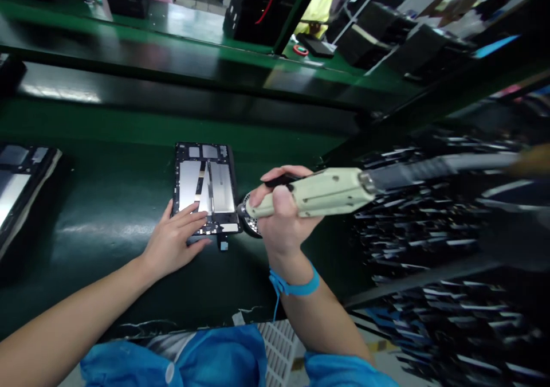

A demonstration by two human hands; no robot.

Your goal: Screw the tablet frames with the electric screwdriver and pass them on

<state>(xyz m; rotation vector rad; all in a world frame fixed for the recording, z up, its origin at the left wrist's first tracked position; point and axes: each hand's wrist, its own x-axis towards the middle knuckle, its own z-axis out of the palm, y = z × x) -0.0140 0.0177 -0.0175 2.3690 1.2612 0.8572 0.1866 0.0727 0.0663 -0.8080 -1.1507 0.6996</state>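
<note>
Left hand presses flat, fingers spread, on the opened black tablet chassis; right hand clamps the cream electric screwdriver, best kept steady at the chassis's near-right corner.

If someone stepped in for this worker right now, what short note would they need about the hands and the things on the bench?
Left hand: flat, fingers resting on the lower left corner of the opened tablet, steadying it.
Right hand: gripped round the electric screwdriver, its tip at the tablet's lower right edge.
The tablet lies back-open on the green bench, inner plates showing.
Another opened device sits at the far left.
Which screws are already in cannot be told; the tool sits at the lower right edge now.
</note>
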